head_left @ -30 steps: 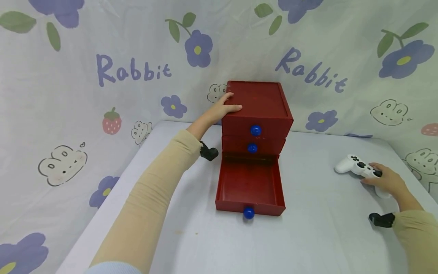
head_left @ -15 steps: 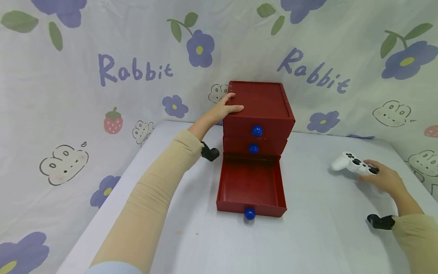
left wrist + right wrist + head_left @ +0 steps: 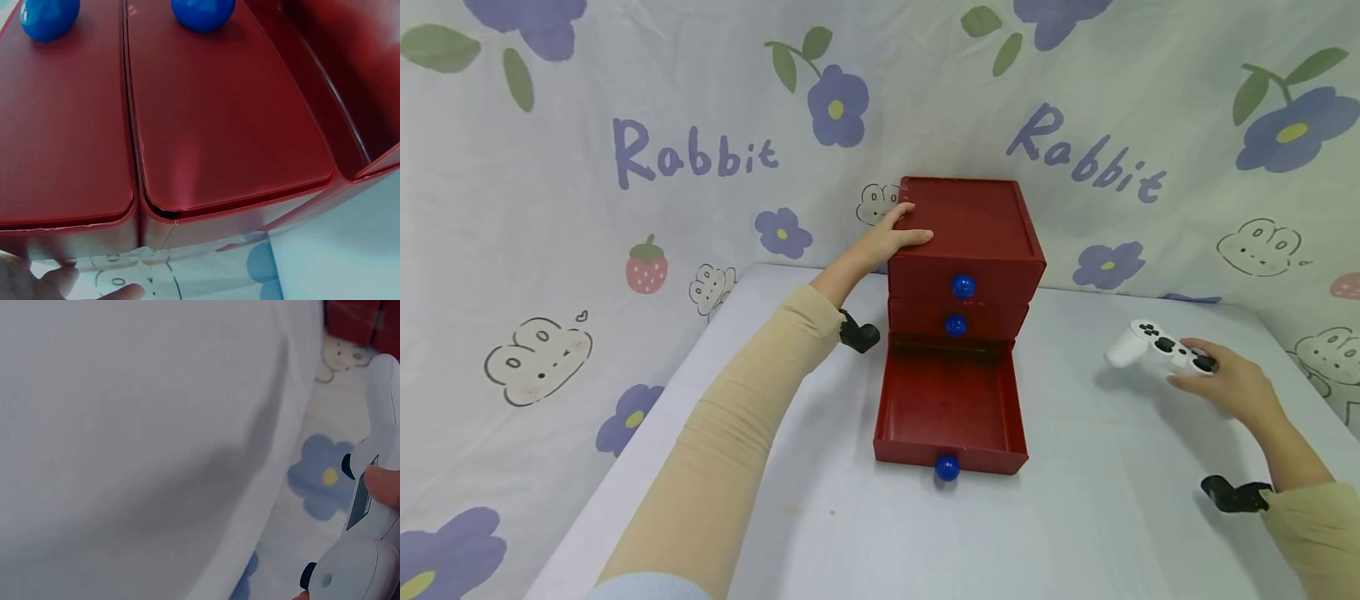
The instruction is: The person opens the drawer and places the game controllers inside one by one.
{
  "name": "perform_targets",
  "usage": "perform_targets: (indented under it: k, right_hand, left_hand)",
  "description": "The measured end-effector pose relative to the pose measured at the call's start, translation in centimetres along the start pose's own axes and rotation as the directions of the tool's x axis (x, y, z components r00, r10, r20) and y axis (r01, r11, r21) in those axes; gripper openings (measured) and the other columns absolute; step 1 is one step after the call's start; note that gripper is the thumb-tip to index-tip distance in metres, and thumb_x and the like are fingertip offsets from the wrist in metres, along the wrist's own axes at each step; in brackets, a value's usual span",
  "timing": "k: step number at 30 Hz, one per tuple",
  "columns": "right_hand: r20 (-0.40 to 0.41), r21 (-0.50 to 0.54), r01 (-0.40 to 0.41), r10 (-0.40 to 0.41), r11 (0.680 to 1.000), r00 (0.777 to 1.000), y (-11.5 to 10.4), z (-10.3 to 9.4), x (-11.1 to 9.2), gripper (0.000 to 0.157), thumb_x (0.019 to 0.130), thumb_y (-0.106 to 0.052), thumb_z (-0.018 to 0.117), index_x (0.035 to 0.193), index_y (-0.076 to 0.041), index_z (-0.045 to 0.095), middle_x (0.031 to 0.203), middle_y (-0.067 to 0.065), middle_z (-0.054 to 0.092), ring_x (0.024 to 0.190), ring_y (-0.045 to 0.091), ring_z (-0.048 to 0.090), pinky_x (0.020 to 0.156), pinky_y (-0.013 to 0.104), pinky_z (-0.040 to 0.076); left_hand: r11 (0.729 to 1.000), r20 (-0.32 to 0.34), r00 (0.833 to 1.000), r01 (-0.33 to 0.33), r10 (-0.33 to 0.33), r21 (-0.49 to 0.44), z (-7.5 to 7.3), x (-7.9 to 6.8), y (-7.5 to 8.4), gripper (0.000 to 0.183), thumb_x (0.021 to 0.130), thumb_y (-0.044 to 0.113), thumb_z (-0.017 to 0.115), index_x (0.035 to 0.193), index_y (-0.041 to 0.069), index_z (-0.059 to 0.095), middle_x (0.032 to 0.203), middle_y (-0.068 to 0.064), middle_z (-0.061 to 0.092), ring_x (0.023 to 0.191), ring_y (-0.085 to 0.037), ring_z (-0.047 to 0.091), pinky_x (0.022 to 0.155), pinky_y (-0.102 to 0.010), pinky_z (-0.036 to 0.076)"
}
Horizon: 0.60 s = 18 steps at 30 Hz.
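Note:
A red drawer cabinet [image 3: 973,221] with blue knobs stands at the back middle of the table. Its bottom drawer [image 3: 917,452] is pulled out with nothing inside; the upper two are closed. On the cabinet's top left edge rests my left hand [image 3: 880,245], thumb lying on the top; a few of its fingers [image 3: 53,281] show beside the cabinet wall in the left wrist view. To the right, my right hand [image 3: 1240,385] grips a white game controller [image 3: 1159,348] by one end, held above the table. The thumb presses the controller's body [image 3: 353,569] in the right wrist view.
The white tabletop [image 3: 1075,517] spreads around the cabinet. Behind it hangs a printed cloth [image 3: 700,83] with flowers, rabbits and lettering. Black wrist mounts [image 3: 859,333] sit on both wrists.
My right hand has lifted the controller off the table and moved it a little leftward. The left hand and the cabinet have stayed in place.

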State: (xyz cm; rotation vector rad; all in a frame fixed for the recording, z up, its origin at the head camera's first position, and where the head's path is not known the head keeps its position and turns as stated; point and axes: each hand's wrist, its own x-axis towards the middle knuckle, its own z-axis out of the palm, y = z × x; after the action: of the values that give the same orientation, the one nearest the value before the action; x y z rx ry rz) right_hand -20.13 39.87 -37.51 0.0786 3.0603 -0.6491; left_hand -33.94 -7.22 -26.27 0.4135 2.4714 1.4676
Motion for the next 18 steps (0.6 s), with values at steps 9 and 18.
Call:
perform_targets:
  k: [9,18]
  right_hand:
    - [-0.057,-0.002,0.099,-0.099,0.995,0.993,-3.8,-0.5,-1.8,0.071,0.08,-0.041,0.068,0.133,-0.001,0.043,0.122,0.037,0.045,0.089,0.042,0.048,0.058,0.035,0.035]
    - [-0.088,0.031,0.18,-0.176,0.983,0.98,-7.2,-0.5,-3.5,0.066,0.077,-0.036,0.072,0.129,-0.003,0.048,0.115,0.031,0.053,0.084,0.035,0.052,0.056,0.029,0.036]
  left_hand:
    - [1.0,-0.001,1.0,-0.002,0.002,0.001,-0.1,0.1,0.0,0.075,0.086,0.043,0.055,0.147,0.025,0.015,0.152,-0.005,0.012,0.135,-0.023,0.02,0.108,-0.046,0.021]
    - [1.0,0.006,1.0,0.013,-0.013,0.004,-0.1,-0.1,0.0,0.075,0.086,0.044,0.055,0.147,0.027,0.014,0.153,-0.004,0.01,0.135,-0.023,0.019,0.108,-0.046,0.021]
